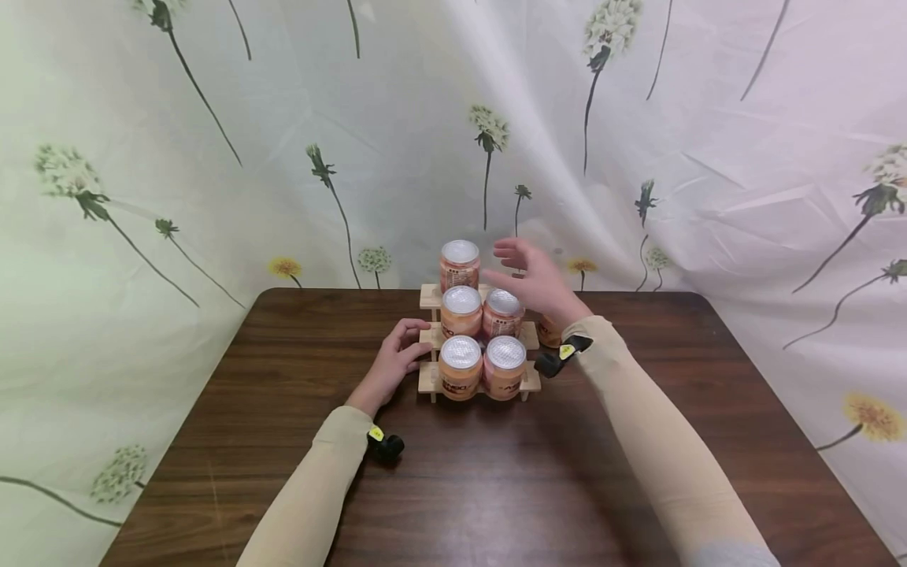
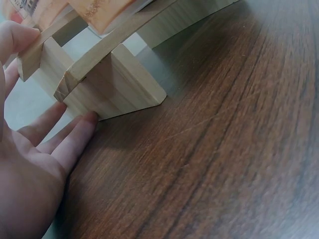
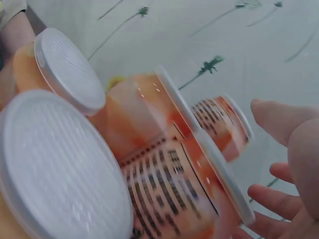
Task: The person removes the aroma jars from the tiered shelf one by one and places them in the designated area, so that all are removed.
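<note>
A three-tier wooden rack [image 1: 428,378] holds several orange-pink jars with white lids. Two stand on the front tier, the left one a front jar [image 1: 460,378]. The middle tier also has two, including the right middle jar [image 1: 503,323]. A single top jar [image 1: 460,272] is on the back tier's left. My left hand [image 1: 390,362] rests at the rack's left end, its extended fingers [image 2: 75,142] touching the wooden side [image 2: 117,89]. My right hand [image 1: 538,279] hovers right of the top jar, fingers apart and holding nothing.
Another jar [image 1: 549,332] stands right of the rack, partly hidden by my right wrist. The dark wooden table [image 1: 468,488] meets a dandelion-printed white curtain [image 1: 397,157] behind the rack.
</note>
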`<state>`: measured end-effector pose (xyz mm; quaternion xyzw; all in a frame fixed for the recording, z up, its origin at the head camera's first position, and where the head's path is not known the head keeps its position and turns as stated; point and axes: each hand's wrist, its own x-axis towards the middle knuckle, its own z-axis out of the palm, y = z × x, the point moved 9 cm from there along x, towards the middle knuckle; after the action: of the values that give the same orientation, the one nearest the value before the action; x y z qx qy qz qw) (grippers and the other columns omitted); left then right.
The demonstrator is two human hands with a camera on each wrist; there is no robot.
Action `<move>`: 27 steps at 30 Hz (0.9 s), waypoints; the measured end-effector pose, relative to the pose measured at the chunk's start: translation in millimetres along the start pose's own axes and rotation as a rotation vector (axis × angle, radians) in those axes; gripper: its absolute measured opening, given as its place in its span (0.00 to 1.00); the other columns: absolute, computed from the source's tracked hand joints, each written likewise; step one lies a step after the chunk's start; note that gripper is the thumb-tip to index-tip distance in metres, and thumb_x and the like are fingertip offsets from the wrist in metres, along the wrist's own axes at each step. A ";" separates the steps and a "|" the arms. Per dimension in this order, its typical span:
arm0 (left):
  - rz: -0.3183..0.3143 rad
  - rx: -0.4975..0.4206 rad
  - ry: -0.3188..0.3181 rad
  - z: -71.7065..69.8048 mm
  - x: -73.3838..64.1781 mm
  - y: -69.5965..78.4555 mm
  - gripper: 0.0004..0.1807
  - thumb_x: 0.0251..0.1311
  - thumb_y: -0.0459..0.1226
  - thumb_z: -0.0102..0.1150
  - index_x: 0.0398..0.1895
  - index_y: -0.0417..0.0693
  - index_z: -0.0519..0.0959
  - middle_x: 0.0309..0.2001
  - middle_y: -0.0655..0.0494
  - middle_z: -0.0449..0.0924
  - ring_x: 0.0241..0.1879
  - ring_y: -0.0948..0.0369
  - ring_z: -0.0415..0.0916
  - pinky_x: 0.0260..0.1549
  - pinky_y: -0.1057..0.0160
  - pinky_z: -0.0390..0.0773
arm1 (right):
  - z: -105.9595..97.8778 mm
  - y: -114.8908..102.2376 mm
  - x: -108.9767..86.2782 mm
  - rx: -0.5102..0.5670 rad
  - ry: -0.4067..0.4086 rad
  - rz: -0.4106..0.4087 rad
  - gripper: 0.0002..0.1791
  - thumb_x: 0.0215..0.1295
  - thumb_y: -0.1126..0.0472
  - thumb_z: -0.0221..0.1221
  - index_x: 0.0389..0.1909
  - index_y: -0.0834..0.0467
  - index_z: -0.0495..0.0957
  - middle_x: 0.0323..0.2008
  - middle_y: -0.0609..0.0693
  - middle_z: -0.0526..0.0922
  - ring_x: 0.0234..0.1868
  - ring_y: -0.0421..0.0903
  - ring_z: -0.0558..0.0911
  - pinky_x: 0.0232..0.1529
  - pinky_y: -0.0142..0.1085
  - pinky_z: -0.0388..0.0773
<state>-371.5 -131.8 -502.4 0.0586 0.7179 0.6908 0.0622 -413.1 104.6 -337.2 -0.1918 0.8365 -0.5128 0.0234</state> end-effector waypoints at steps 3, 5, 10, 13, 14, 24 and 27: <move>0.003 0.003 -0.003 -0.5 -0.1 -0.1 0.21 0.74 0.37 0.60 0.67 0.47 0.70 0.69 0.41 0.71 0.58 0.52 0.76 0.48 0.57 0.80 | 7.9 -5.3 5.5 -0.036 -0.021 -0.002 0.43 0.66 0.40 0.70 0.76 0.51 0.66 0.74 0.54 0.72 0.73 0.55 0.71 0.71 0.54 0.68; 0.007 0.006 -0.005 -0.7 -0.3 -0.1 0.21 0.74 0.37 0.60 0.67 0.47 0.70 0.68 0.41 0.71 0.58 0.52 0.76 0.48 0.58 0.80 | 11.6 -9.0 8.5 -0.055 -0.032 -0.003 0.44 0.66 0.41 0.70 0.77 0.51 0.65 0.74 0.54 0.71 0.73 0.55 0.71 0.72 0.54 0.68; 0.013 0.007 -0.008 0.3 -2.2 4.8 0.21 0.74 0.37 0.60 0.67 0.46 0.70 0.69 0.40 0.71 0.58 0.52 0.75 0.47 0.58 0.80 | 19.4 -17.2 16.4 -0.063 -0.072 -0.001 0.46 0.66 0.43 0.71 0.79 0.51 0.62 0.75 0.55 0.70 0.73 0.57 0.71 0.72 0.53 0.68; 0.015 0.010 -0.007 0.7 -1.8 3.8 0.22 0.74 0.37 0.60 0.67 0.46 0.70 0.69 0.40 0.71 0.58 0.52 0.75 0.47 0.58 0.79 | 24.2 -18.3 19.9 -0.050 -0.090 0.014 0.46 0.66 0.44 0.71 0.80 0.52 0.61 0.74 0.55 0.70 0.73 0.58 0.71 0.71 0.52 0.69; 0.013 0.010 -0.007 0.8 -1.6 2.9 0.22 0.74 0.37 0.60 0.67 0.46 0.70 0.69 0.40 0.70 0.58 0.51 0.75 0.47 0.58 0.79 | 25.6 -18.1 21.0 -0.053 -0.094 0.019 0.47 0.66 0.44 0.71 0.80 0.52 0.61 0.74 0.55 0.70 0.73 0.58 0.71 0.70 0.52 0.70; 0.030 0.006 -0.008 -0.2 1.6 1.0 0.22 0.75 0.37 0.59 0.67 0.46 0.69 0.69 0.40 0.71 0.57 0.53 0.76 0.48 0.58 0.79 | 29.1 -20.5 31.3 -0.169 -0.113 0.076 0.47 0.68 0.42 0.69 0.81 0.53 0.59 0.73 0.56 0.71 0.72 0.54 0.72 0.69 0.53 0.72; 0.025 0.016 -0.009 -0.1 1.5 0.4 0.22 0.75 0.37 0.59 0.68 0.46 0.69 0.69 0.40 0.70 0.59 0.51 0.75 0.48 0.58 0.80 | 30.4 -23.3 33.7 -0.194 -0.133 0.065 0.47 0.68 0.43 0.69 0.81 0.55 0.60 0.72 0.57 0.73 0.72 0.55 0.73 0.68 0.53 0.72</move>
<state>-373.0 -131.6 -502.0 0.0710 0.7223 0.6857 0.0563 -430.2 57.9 -326.0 -0.1995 0.8845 -0.4147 0.0768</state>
